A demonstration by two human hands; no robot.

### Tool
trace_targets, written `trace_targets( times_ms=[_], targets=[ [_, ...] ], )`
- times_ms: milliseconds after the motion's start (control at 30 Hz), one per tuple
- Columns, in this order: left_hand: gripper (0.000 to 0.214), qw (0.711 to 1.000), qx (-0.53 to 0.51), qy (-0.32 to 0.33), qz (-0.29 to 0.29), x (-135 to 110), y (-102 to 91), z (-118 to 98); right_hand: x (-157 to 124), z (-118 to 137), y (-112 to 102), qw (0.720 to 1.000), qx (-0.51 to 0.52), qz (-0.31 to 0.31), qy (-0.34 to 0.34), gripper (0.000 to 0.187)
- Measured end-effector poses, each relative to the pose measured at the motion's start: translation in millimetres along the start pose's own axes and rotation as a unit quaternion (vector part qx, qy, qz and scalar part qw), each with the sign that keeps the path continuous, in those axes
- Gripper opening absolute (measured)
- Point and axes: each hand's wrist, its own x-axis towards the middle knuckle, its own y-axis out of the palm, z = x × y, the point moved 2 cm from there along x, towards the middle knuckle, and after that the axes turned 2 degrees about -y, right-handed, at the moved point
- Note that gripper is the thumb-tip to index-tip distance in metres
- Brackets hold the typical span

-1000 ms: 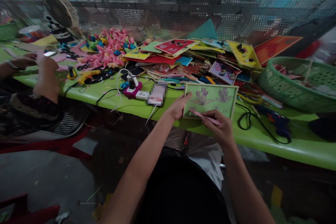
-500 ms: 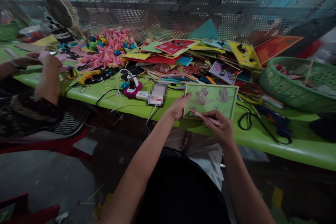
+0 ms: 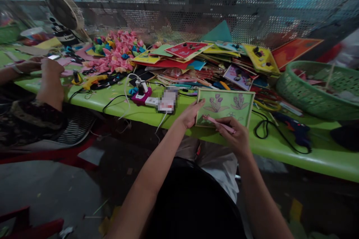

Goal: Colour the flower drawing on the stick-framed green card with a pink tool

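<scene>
A light green picture card in a pale frame leans at the table's front edge, with purple flowers on its upper half and thin flower outlines below. My left hand grips its left side, the fingers along the edge. Closed around a slim pink tool, my right hand is over the lower part of the card. The tool's tip is at the lower left flower; whether it is a pen or tweezers is unclear.
A phone and a purple power strip lie to the left. On the right are a glue gun with its cord and a green basket. Cards and pink paper flowers pile behind. A co-worker's hands are far left.
The pink tool's tip has shifted slightly at the lower left flower. My left hand and the card stay put. The co-worker's hands have moved a little.
</scene>
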Motion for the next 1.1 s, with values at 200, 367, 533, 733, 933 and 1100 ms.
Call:
trace_targets(
  times_ms=[200, 367, 533, 733, 933, 1100],
  targets=[
    [0.018, 1.0, -0.003, 0.0, 0.005, 1, -0.9, 1, 1, 4, 0, 1.0, 0.004, 0.007, -0.001, 0.026],
    [0.017, 1.0, -0.009, 0.006, -0.002, 1, -1.0, 1, 2, 2, 1, 1.0, 0.001, 0.006, -0.002, 0.024],
    [0.017, 1.0, 0.0, 0.0, 0.006, 0, 0.8, 0, 1, 4, 0, 1.0, 0.023, -0.006, 0.004, 0.022],
    [0.02, 1.0, 0.008, 0.002, -0.002, -2, 2.2, -1, -1, 9, -7, 0.989, 0.104, -0.091, 0.058, 0.019],
    [0.017, 1.0, 0.009, -0.003, 0.002, -2, -0.5, 0, -2, 0, -10, 0.992, 0.095, -0.065, 0.058, 0.017],
    [0.018, 1.0, 0.01, 0.007, 0.009, -3, 0.4, -1, -1, 1, -8, 0.995, 0.076, -0.036, 0.049, 0.015]
  ],
)
